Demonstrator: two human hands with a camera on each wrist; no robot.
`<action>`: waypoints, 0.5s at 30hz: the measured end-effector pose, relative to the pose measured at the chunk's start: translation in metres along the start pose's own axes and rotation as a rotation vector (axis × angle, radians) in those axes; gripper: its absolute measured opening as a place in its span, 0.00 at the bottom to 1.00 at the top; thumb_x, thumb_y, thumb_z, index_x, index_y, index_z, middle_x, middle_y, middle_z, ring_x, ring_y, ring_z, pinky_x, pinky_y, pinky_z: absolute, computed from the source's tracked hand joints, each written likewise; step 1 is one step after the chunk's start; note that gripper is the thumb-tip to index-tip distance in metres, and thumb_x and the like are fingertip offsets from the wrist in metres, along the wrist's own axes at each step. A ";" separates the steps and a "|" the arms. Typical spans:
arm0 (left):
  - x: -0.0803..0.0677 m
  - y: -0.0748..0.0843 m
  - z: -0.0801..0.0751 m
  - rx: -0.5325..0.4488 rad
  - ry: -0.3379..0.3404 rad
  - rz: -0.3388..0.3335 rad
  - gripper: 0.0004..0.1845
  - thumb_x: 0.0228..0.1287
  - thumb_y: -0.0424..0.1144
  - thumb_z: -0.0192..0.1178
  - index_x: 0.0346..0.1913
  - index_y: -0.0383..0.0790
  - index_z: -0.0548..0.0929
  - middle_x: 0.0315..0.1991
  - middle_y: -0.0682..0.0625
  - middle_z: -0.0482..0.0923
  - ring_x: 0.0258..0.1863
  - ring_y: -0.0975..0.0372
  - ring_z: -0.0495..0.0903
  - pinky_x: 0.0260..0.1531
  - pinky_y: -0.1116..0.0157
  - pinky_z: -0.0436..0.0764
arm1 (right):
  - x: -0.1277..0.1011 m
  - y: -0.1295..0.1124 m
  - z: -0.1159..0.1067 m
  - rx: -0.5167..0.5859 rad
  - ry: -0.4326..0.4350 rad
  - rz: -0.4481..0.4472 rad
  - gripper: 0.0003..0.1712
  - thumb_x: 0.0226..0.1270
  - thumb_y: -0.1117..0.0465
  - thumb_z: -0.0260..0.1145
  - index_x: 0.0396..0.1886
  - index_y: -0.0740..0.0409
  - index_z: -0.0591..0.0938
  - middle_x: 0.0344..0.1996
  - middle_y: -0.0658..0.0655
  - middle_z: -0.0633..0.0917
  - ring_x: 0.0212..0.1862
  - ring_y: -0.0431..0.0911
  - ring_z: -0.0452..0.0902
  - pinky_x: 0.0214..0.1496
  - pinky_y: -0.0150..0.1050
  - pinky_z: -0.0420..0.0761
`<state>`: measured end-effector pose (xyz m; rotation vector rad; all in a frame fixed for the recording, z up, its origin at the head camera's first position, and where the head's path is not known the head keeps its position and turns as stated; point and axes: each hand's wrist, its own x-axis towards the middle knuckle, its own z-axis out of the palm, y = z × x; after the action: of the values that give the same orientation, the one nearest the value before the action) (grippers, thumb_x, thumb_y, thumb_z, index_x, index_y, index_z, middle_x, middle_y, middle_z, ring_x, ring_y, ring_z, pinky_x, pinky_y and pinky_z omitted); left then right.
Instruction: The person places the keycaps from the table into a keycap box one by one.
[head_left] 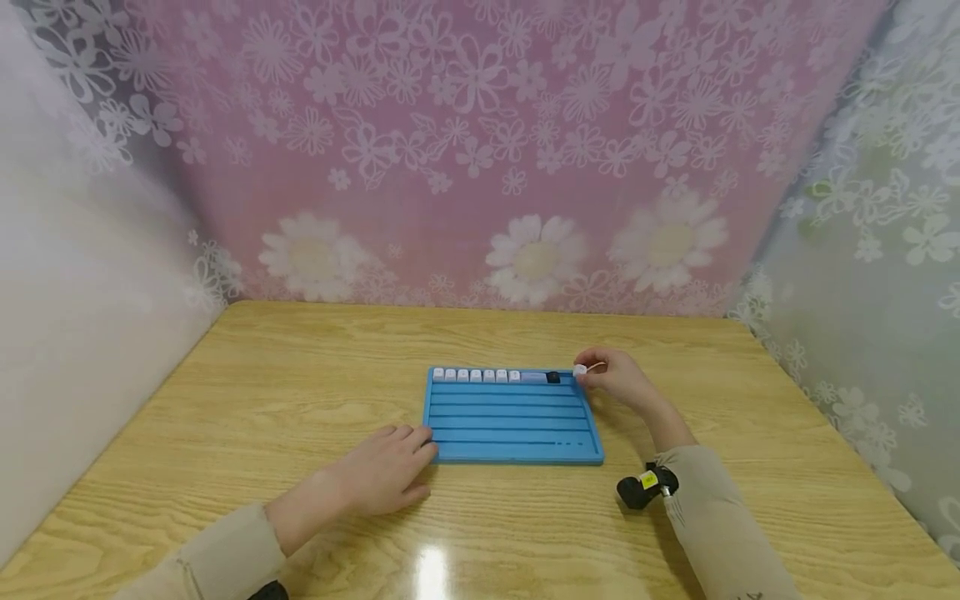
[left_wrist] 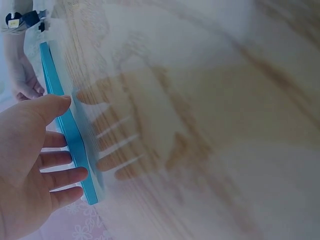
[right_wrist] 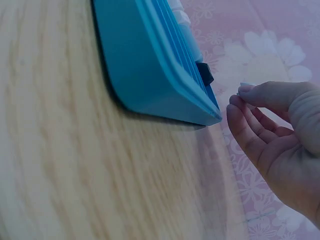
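A blue tray (head_left: 512, 423) with ridged rows lies on the table. Along its far row stand several white keycaps (head_left: 476, 376), then a long pale lilac piece (head_left: 533, 377) and a black keycap (head_left: 553, 377). My right hand (head_left: 618, 379) pinches a white keycap (head_left: 580, 370) between thumb and fingertips at the tray's far right corner. In the right wrist view this hand (right_wrist: 280, 135) hangs just past the corner, close to the black keycap (right_wrist: 204, 73). My left hand (head_left: 386, 471) rests its extended fingers on the tray's near left corner; the left wrist view shows its thumb (left_wrist: 57, 104) at the tray edge.
The wooden table (head_left: 315, 375) has a glossy surface. A pink flowered backdrop (head_left: 465, 167) rises behind it, with pale walls at both sides. A black wrist device (head_left: 647, 487) sits at my right sleeve (head_left: 720, 525).
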<state>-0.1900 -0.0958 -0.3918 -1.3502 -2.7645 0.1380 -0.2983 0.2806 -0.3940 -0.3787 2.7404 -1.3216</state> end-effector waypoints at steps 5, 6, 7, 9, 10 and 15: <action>0.000 0.000 0.004 -0.003 -0.001 0.005 0.23 0.64 0.53 0.55 0.53 0.38 0.73 0.51 0.47 0.69 0.49 0.56 0.71 0.51 0.58 0.73 | 0.005 0.006 0.002 -0.088 0.012 -0.009 0.17 0.62 0.62 0.64 0.49 0.65 0.77 0.43 0.61 0.79 0.44 0.53 0.75 0.42 0.43 0.77; 0.000 0.000 0.004 -0.001 0.000 0.005 0.23 0.64 0.53 0.55 0.53 0.38 0.73 0.51 0.47 0.69 0.49 0.56 0.71 0.51 0.58 0.73 | 0.006 0.007 0.002 -0.103 0.014 -0.005 0.17 0.62 0.61 0.64 0.49 0.64 0.77 0.42 0.61 0.79 0.44 0.52 0.74 0.41 0.43 0.77; 0.000 0.000 0.004 0.002 0.001 0.005 0.23 0.64 0.53 0.55 0.53 0.38 0.73 0.51 0.46 0.69 0.50 0.56 0.71 0.51 0.58 0.73 | 0.007 0.008 0.003 -0.115 0.014 -0.001 0.17 0.62 0.61 0.65 0.49 0.64 0.78 0.41 0.60 0.79 0.44 0.52 0.74 0.41 0.43 0.77; 0.000 0.000 0.004 0.008 0.004 0.004 0.23 0.64 0.53 0.55 0.52 0.38 0.73 0.51 0.46 0.69 0.50 0.56 0.71 0.51 0.58 0.73 | 0.009 0.008 0.004 -0.138 0.017 0.007 0.18 0.61 0.60 0.65 0.49 0.63 0.78 0.41 0.59 0.80 0.44 0.52 0.74 0.42 0.44 0.77; 0.000 0.000 0.004 0.010 0.006 0.004 0.23 0.64 0.53 0.55 0.52 0.38 0.73 0.51 0.46 0.69 0.50 0.56 0.71 0.51 0.58 0.73 | 0.010 0.008 0.004 -0.143 0.021 0.011 0.18 0.61 0.60 0.65 0.49 0.63 0.78 0.41 0.59 0.80 0.44 0.52 0.74 0.42 0.44 0.76; 0.000 0.000 0.001 0.016 0.007 0.003 0.23 0.64 0.53 0.55 0.52 0.38 0.73 0.51 0.47 0.69 0.49 0.57 0.71 0.50 0.59 0.73 | 0.014 0.008 0.006 -0.189 0.020 -0.023 0.17 0.61 0.60 0.65 0.47 0.64 0.79 0.41 0.60 0.80 0.44 0.52 0.73 0.43 0.45 0.75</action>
<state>-0.1897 -0.0960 -0.3929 -1.3484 -2.7494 0.1545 -0.3126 0.2772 -0.4035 -0.4122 2.8953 -1.0785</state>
